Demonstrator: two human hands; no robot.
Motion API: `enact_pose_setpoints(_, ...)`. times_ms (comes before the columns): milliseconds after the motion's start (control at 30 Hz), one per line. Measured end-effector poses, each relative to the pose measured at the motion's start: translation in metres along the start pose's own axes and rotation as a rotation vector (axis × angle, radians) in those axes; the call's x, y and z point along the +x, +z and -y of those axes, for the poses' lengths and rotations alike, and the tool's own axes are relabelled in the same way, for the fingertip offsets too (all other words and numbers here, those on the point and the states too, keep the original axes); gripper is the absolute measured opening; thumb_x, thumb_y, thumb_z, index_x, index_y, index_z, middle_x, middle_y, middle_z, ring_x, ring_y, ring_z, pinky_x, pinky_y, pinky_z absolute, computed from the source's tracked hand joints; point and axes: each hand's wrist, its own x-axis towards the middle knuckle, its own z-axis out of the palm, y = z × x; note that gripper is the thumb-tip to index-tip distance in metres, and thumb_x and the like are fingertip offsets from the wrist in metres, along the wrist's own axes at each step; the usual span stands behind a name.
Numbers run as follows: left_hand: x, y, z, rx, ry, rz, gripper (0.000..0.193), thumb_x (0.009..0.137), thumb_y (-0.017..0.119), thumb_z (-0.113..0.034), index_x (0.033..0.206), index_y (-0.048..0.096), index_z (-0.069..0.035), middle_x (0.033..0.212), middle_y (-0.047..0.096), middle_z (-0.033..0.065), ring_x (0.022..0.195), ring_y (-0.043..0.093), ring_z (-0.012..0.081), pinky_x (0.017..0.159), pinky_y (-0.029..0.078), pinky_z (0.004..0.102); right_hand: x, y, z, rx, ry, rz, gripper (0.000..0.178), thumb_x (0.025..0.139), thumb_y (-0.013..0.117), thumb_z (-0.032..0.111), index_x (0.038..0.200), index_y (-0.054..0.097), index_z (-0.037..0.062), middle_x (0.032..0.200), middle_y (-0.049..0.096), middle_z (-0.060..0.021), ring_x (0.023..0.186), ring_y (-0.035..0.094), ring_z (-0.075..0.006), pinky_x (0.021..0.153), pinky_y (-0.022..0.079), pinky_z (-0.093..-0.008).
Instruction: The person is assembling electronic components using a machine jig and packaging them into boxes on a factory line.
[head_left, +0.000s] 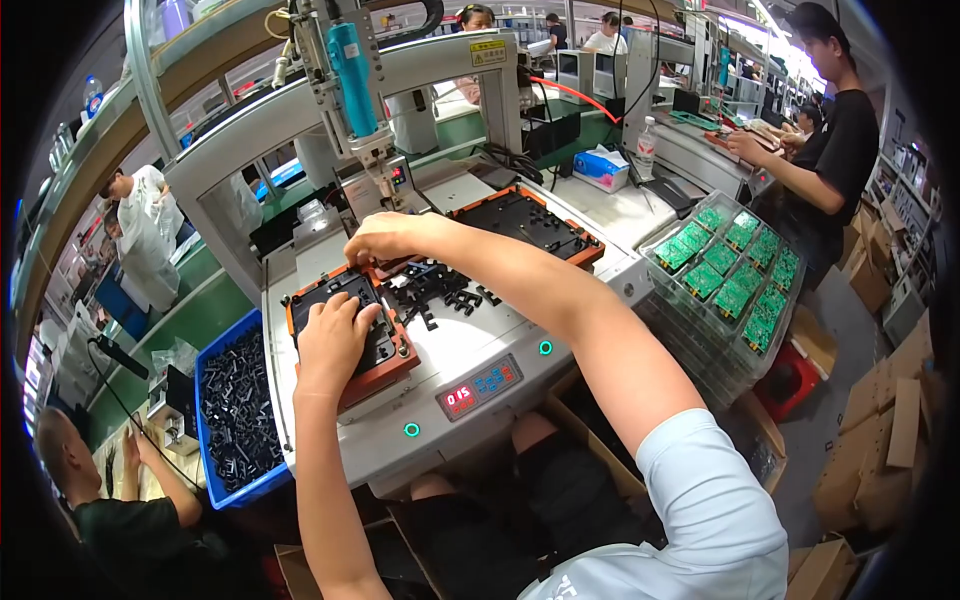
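Note:
An orange-framed fixture (375, 378) with a black slotted bed sits on the left of a bench machine's white deck. My left hand (335, 340) rests on its near part, thumb and fingers apart, fingertips down on the black bed. Across its far end reaches my right hand (388, 236), fingers bent down and closed together; whatever is between the fingertips is hidden. Loose small black plastic parts (440, 290) lie heaped just right of the fixture. Above the right hand hangs the machine's teal screwdriver head (350, 80).
A second orange-framed fixture (535, 225) lies further right. At left stands a blue bin (215, 480) of black parts. Clear trays (700, 320) with green circuit boards are stacked at right. A control panel (480, 387) lines the front edge. Co-workers sit and stand nearby.

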Motion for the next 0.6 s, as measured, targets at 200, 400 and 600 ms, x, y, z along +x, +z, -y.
enact_pose_setpoints(200, 0.000, -0.011, -0.009, 0.018, -0.085, 0.107, 0.038, 0.093, 0.054, -0.041, 0.100, 0.068, -0.007, 0.092, 0.067, 0.0183, 0.089, 0.063, 0.0355, 0.077, 0.050, 0.0456, 0.012, 0.012, 0.006, 0.043, 0.070, -0.057, 0.016, 0.083, 0.058, 0.011, 0.096, 0.068, 0.0110, 0.082, 0.071, -0.0114, 0.083, 0.069, -0.0296, 0.070, 0.052, -0.0391)
enact_pose_setpoints(400, 0.002, 0.002, -0.011, 0.011, -0.059, 0.071, 0.037, 0.095, 0.050, -0.040, 0.104, 0.064, -0.007, 0.095, 0.067, 0.0175, 0.097, 0.062, 0.0355, 0.080, 0.051, 0.0467, -0.001, 0.021, 0.011, -0.082, 0.226, -0.208, 0.015, 0.083, 0.062, 0.025, 0.090, 0.068, 0.0135, 0.080, 0.069, -0.0144, 0.081, 0.067, -0.0346, 0.069, 0.052, -0.0443)
enact_pose_setpoints(600, -0.017, 0.037, 0.010, 0.032, -0.082, -0.062, 0.040, 0.096, 0.048, -0.041, 0.098, 0.061, -0.004, 0.113, 0.062, 0.0120, 0.113, 0.054, 0.0408, 0.094, 0.046, 0.0453, -0.071, 0.033, 0.100, 0.481, 0.528, -0.614, 0.031, 0.088, 0.063, 0.033, 0.100, 0.065, 0.0044, 0.086, 0.069, -0.0137, 0.079, 0.066, -0.0294, 0.072, 0.051, -0.0375)
